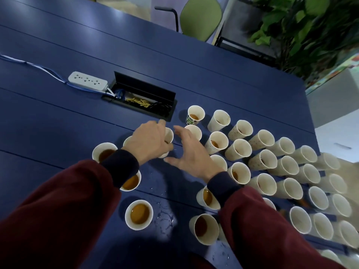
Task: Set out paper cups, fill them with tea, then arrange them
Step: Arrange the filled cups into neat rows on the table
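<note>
Several white paper cups stand on the dark blue table (58, 113), most with brown tea in them. Tight rows fill the right side, for example one cup (238, 150). A green-patterned cup (195, 115) stands at the far end. Looser cups sit on the left: one (104, 152), another (139, 214), and a third (204, 229). My left hand (149, 141) is wrapped around a paper cup (168, 135) near the middle. My right hand (191, 154) hovers just to its right with fingers spread, holding nothing. A cup (194, 132) stands behind its fingertips.
Drops of spilled liquid (165, 216) lie between the two cup groups. A white power strip (87, 80) and an open cable box (139, 98) lie beyond the cups. A green chair (201, 16) and a leafy plant (310, 26) stand past the table's far edge.
</note>
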Tool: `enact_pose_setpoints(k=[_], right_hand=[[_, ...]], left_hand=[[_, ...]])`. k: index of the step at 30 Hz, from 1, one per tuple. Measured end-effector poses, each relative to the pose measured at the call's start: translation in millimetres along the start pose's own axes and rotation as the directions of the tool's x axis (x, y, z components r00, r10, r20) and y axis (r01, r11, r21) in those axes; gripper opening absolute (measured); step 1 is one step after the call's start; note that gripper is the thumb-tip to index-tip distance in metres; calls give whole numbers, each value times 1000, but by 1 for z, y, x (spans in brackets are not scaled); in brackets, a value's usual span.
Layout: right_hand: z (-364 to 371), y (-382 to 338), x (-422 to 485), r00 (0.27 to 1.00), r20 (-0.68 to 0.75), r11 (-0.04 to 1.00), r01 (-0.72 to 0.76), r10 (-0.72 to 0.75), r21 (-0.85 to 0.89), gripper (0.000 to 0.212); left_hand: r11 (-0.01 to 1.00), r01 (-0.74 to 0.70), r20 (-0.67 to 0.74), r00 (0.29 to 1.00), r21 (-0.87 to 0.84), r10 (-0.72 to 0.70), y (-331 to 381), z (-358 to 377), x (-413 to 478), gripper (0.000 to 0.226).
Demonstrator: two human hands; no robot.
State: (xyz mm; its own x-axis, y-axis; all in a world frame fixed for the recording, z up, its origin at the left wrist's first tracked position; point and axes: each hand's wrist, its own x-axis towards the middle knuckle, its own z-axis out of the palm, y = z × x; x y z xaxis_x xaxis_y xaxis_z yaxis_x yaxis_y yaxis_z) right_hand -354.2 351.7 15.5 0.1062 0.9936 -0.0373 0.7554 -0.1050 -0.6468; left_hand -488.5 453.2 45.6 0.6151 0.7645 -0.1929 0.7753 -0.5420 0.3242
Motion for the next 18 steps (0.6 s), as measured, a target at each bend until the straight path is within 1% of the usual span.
enact_pose_setpoints(k=[4,9,12,16,18], right_hand=[[3,-14,-6,995,-85,999,52,-51,10,88],[1,-22,-16,985,-156,995,62,-73,-77,85],[3,-23,-20,983,-174,990,25,-50,-142,84],[6,-22,-22,985,-172,971,-28,-14,-237,79],[8,-23,-23,985,-171,969,-40,-3,-245,76]], left_hand=[[1000,5,-33,999,1,-4,17,-14,-11,49],[1000,-17,-37,999,-7,16,31,-19,-26,48],[998,-50,-33,998,-37,49,32,-18,-32,50],[990,-139,-43,990,-31,137,28,-13,-38,49],[986,-157,-68,986,-53,154,25,-9,-40,47]])
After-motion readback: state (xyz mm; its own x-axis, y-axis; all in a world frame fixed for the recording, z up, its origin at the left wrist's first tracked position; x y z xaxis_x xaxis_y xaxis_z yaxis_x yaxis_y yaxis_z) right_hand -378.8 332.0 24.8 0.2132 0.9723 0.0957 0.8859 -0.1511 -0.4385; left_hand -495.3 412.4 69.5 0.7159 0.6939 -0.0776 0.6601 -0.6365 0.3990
